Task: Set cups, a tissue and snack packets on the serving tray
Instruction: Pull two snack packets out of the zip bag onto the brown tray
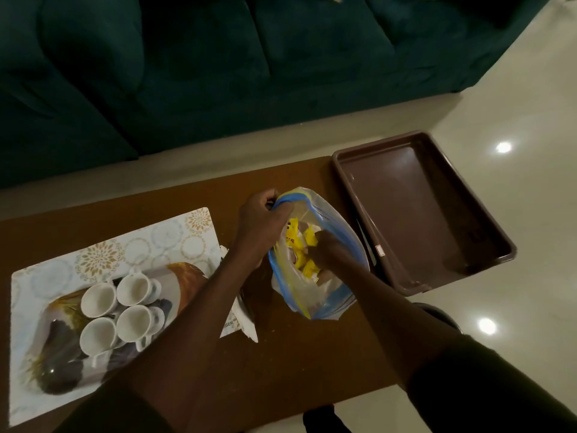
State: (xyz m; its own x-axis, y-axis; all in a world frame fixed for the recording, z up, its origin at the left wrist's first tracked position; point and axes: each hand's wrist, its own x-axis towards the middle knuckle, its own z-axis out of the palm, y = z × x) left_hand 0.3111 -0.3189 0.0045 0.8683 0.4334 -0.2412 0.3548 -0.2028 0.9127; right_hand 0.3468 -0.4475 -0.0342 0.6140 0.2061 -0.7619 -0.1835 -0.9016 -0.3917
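Zip bag point(315, 270) is held open at its far rim, pinched by the left hand point(260, 228). Right hand point(327, 250) is sunk into the bag mouth among the yellow snack packets point(298, 242); whether its fingers are closed on one cannot be told. Serving tray point(443, 251) lies empty just right of the bag, long axis running away from the person, so the right hand is nearer for the transfer. Four cups point(120, 310) sit on the placemat point(103, 260), well left.
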